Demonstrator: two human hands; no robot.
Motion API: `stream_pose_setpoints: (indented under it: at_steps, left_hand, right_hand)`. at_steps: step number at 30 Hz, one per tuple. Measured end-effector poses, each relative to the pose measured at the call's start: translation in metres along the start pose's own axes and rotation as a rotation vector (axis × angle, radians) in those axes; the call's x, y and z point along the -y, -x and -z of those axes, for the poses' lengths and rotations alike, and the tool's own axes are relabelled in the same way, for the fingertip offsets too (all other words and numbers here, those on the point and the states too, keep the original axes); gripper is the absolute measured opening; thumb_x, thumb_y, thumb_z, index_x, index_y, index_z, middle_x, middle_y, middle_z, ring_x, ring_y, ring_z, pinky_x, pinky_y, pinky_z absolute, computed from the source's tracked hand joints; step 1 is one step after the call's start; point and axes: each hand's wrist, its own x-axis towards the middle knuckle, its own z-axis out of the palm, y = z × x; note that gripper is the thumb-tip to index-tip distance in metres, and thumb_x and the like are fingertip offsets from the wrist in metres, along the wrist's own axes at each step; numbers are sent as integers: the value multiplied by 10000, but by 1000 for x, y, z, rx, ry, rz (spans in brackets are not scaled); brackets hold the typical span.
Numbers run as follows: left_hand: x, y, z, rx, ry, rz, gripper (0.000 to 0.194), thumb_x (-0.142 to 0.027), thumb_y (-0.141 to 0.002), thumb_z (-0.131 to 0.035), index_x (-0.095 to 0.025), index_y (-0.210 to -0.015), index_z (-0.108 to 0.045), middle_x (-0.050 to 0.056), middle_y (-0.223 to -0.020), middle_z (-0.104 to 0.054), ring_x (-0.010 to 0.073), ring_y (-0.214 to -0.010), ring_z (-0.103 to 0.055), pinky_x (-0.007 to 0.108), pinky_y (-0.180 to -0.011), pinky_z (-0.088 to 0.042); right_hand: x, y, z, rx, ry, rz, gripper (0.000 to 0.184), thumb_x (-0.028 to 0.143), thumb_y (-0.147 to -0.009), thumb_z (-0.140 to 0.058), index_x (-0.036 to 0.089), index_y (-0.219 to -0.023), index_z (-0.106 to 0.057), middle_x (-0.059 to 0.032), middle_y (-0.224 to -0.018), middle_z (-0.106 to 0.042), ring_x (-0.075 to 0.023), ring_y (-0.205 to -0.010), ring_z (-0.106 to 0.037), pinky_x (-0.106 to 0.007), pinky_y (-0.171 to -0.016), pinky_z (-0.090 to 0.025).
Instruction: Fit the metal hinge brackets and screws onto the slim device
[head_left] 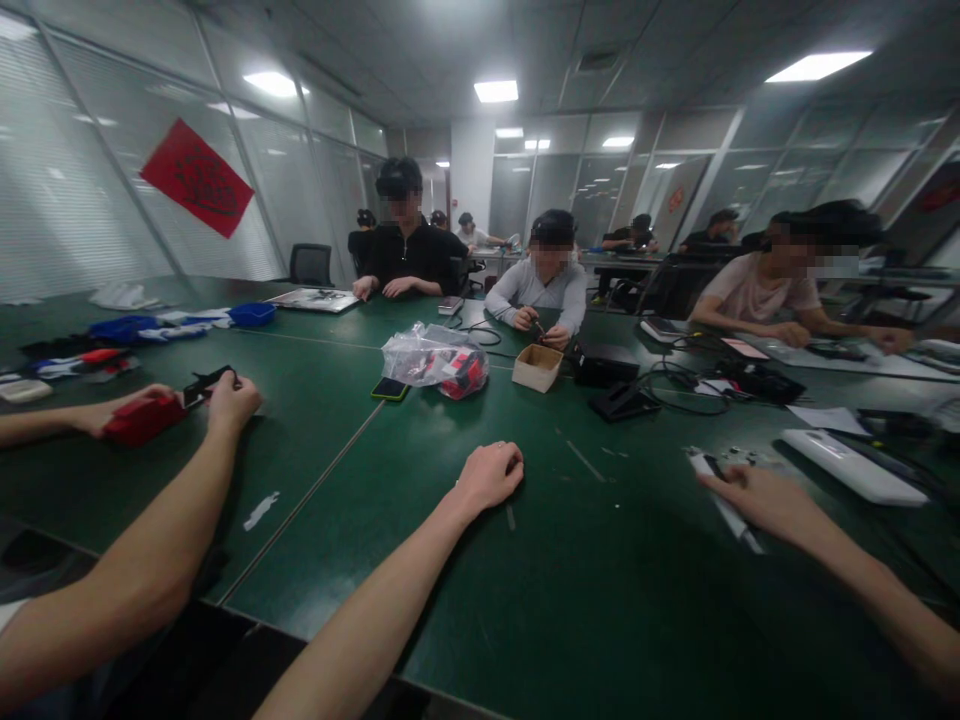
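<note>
My left hand (491, 475) rests on the green table (540, 610) with its fingers curled in; whatever may be inside them is hidden. To the right, my right hand (761, 497) grips a long white flat strip (731, 515) lying at a slant close to the tabletop. A small dark piece shows by the thumb, too blurred to name. Just beyond this hand, several tiny bits (739, 455) lie scattered on the table.
A white box-like device (853, 466) lies right of my right hand. Ahead are a plastic bag (424, 355) with red items, a phone (390, 388), an open carton (537, 370) and black cables. At left, a co-worker's hands (234, 400) hold a red case (146, 418).
</note>
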Motion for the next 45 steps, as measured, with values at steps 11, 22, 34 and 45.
stream_pose_setpoints:
  at_steps: [11, 22, 34, 45]
  left_hand:
    - [-9, 7, 9, 27, 91, -197, 276, -425, -884, -479, -205, -1018, -577, 21, -890, -610, 152, -797, -576, 261, -718, -427]
    - [-8, 4, -5, 66, 90, -267, 201, -232, -921, -423, -205, -990, -609, 33, -961, -633, 146, -898, -588, 255, -795, -427]
    - [-18, 7, 1, 73, 97, -302, 189, -202, -912, -434, -205, -1035, -578, 31, -995, -616, 147, -902, -578, 253, -802, -423]
    - [-58, 5, -5, -126, 1043, 86, 218, -359, -863, -517, -145, -875, -557, 16, -811, -596, 124, -724, -550, 239, -668, -453]
  right_hand:
    - [145, 72, -45, 352, -129, 212, 311, 478, -743, -554, 178, -825, -548, -92, -819, -675, -202, -658, -641, -259, -501, -439]
    - [163, 62, -60, 222, -12, 289, 535, 637, -845, -307, 189, -738, -579, -98, -764, -665, -238, -705, -637, -339, -608, -455]
    - [144, 52, -66, 159, -243, 396, 382, 466, -898, -335, 192, -801, -582, -36, -720, -630, -172, -650, -595, -267, -574, -422]
    - [187, 72, -56, -264, -1169, 500, 307, 351, -876, -369, 202, -1136, -438, -110, -1203, -529, -209, -1134, -499, -385, -972, -401]
